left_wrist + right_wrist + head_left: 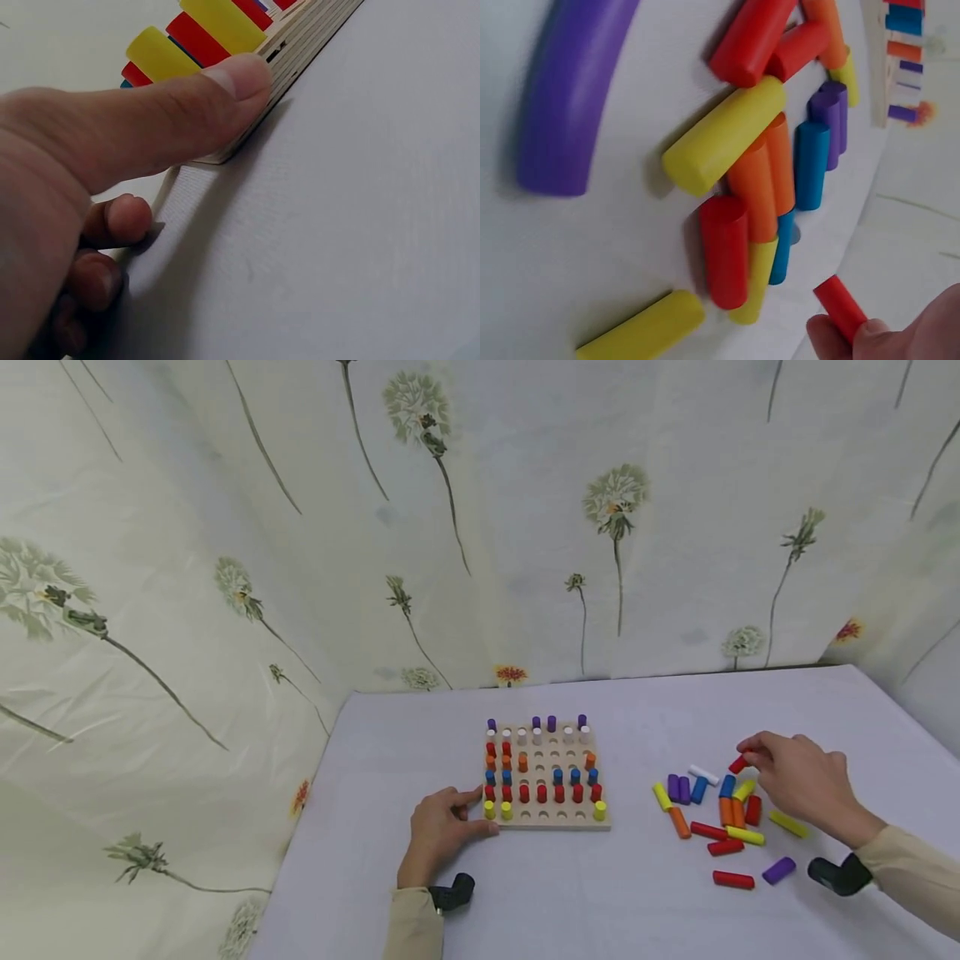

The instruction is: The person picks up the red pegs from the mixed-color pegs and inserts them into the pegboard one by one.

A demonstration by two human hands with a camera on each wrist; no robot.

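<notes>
Nearest the camera, your left sleeve [415, 927] enters at the bottom edge, a black wrist camera [453, 892] strapped above the cuff. Your left hand [442, 827] grips the near left corner of the wooden pegboard [551, 827]: thumb along the front edge, forefinger against the left side. In the left wrist view the other fingers curl beside the corner.

Pegboard lies flat, left of centre on the white-covered table [600, 902]. Rows, near to far: three yellow pegs, two at left and one at far right; a full red row of seven; five blue; four orange; two red; six white; four purple. All stand upright.

Well to its right, loose pegs lie on their sides: red, yellow, orange, blue and purple, plus one white peg [703, 774] at the far side. A yellow peg [746, 835] touches the red ones beside it.

Your right hand [806, 781], at far right, pinches one red peg [738, 764] between thumb and fingertip, its free end projecting. In the right wrist view, this peg is apart from the loose ones.
</notes>
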